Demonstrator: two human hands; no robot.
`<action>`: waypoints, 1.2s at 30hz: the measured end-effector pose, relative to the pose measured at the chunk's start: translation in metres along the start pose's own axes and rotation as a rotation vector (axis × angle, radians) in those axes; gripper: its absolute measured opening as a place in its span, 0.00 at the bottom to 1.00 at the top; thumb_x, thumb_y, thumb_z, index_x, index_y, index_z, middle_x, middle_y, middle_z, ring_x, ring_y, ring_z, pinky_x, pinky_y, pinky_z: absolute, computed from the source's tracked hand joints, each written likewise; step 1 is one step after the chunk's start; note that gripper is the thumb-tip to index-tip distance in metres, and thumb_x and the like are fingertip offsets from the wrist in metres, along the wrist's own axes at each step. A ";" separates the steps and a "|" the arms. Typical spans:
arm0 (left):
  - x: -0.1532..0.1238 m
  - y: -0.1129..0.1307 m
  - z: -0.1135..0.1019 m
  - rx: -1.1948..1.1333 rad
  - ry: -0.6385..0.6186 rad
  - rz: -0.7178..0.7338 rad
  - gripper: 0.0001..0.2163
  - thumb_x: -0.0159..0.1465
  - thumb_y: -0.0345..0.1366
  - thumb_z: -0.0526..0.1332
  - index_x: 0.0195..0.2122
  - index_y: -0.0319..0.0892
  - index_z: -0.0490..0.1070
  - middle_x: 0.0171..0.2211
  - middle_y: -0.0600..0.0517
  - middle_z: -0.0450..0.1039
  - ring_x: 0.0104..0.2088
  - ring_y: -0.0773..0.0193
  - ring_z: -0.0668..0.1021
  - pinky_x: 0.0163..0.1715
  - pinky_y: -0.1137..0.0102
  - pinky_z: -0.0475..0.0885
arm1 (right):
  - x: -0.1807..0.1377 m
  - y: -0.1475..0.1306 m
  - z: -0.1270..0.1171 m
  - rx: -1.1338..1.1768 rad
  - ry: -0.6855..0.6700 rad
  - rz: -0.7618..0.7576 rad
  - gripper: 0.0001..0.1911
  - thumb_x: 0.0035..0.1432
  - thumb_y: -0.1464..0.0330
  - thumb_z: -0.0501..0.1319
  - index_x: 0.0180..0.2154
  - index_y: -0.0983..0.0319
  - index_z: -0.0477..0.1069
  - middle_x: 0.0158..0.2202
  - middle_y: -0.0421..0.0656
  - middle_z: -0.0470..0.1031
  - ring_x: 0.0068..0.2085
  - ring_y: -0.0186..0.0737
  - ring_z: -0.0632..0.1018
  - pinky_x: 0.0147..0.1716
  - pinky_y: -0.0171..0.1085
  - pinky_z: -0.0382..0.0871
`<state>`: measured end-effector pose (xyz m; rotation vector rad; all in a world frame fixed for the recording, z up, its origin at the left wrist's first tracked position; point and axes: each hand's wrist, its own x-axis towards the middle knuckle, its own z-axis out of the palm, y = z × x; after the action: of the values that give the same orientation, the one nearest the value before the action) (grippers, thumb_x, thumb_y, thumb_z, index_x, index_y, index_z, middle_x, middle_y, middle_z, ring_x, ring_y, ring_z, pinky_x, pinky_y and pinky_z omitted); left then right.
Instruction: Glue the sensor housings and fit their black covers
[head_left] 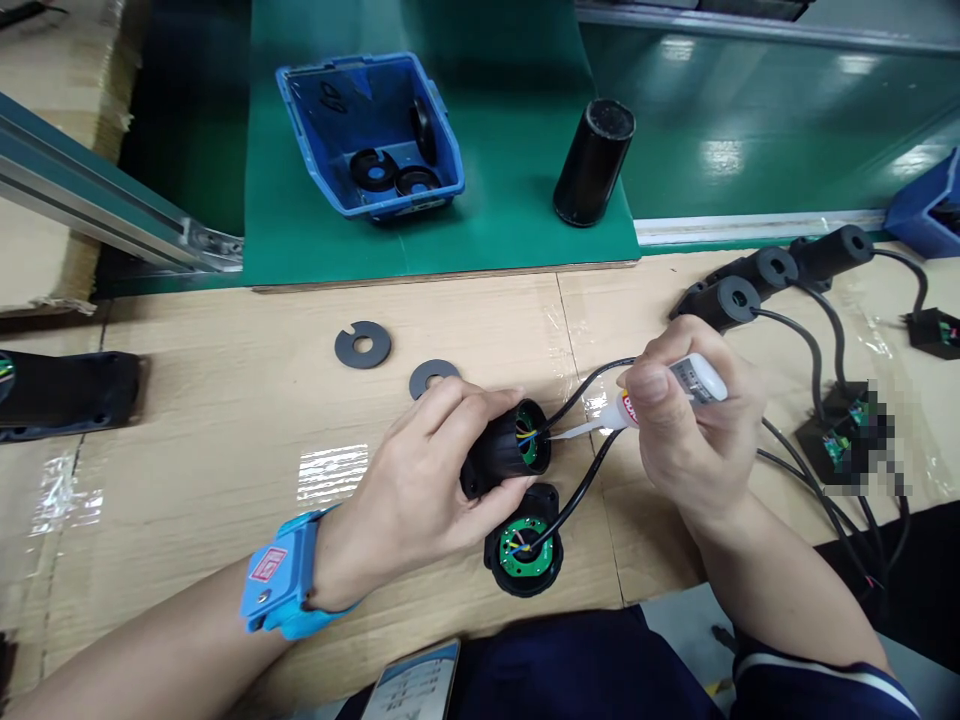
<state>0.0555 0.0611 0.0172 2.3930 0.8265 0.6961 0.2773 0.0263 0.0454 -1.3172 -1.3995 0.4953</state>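
My left hand [427,470] is closed round a black round housing [501,452], tilted so its open end with a green circuit board and coloured wires faces right. My right hand [686,425] grips a small white glue bottle [679,388], and its thin nozzle points into the housing's open end. A second black housing [523,552] with a green board lies face up just below, a black cable running from it. A blue wrist strap [289,585] is on my left wrist.
Two slotted black discs [363,344] [430,377] lie on the cardboard-covered table. A blue bin [371,135] holding black rings and a black cylinder [593,162] stand on the green mat. Several finished black housings [772,272] with cables lie at the right. A black part [67,393] sits at the left edge.
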 end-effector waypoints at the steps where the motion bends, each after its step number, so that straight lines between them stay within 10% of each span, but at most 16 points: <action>1: 0.001 0.000 -0.001 -0.016 -0.013 -0.020 0.22 0.65 0.39 0.66 0.58 0.40 0.65 0.46 0.47 0.73 0.45 0.57 0.78 0.46 0.64 0.77 | 0.000 0.000 0.000 0.001 0.005 -0.007 0.19 0.66 0.56 0.65 0.25 0.57 0.67 0.22 0.35 0.66 0.22 0.31 0.64 0.19 0.37 0.57; 15: 0.008 -0.002 -0.004 -0.410 -0.157 -0.307 0.18 0.63 0.43 0.69 0.51 0.45 0.69 0.43 0.52 0.78 0.40 0.59 0.81 0.40 0.64 0.76 | -0.008 0.008 0.004 -0.017 0.069 -0.132 0.13 0.64 0.57 0.67 0.31 0.55 0.72 0.23 0.37 0.70 0.21 0.33 0.68 0.18 0.38 0.58; 26: 0.011 -0.016 0.005 -0.265 -0.214 -0.087 0.26 0.65 0.43 0.69 0.61 0.46 0.62 0.61 0.42 0.71 0.65 0.45 0.70 0.61 0.48 0.68 | 0.015 0.034 -0.016 0.539 0.251 0.467 0.27 0.56 0.42 0.66 0.28 0.60 0.74 0.14 0.31 0.58 0.15 0.27 0.58 0.13 0.30 0.51; 32: 0.006 -0.036 -0.045 0.061 0.055 -0.175 0.12 0.73 0.46 0.59 0.48 0.43 0.70 0.41 0.49 0.75 0.40 0.58 0.79 0.43 0.63 0.75 | 0.034 0.039 -0.016 0.447 0.099 0.439 0.20 0.55 0.51 0.72 0.43 0.57 0.78 0.37 0.40 0.79 0.35 0.32 0.77 0.35 0.32 0.75; 36: -0.010 -0.058 -0.045 0.288 -0.056 -0.120 0.13 0.73 0.45 0.58 0.49 0.44 0.74 0.46 0.46 0.73 0.43 0.55 0.78 0.43 0.61 0.76 | 0.069 0.056 0.011 0.233 -0.148 0.301 0.18 0.62 0.55 0.66 0.51 0.53 0.72 0.49 0.43 0.79 0.49 0.40 0.79 0.49 0.40 0.75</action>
<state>-0.0023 0.1073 0.0127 2.5743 1.0999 0.4874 0.3060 0.1075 0.0225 -1.3241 -1.2229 0.9462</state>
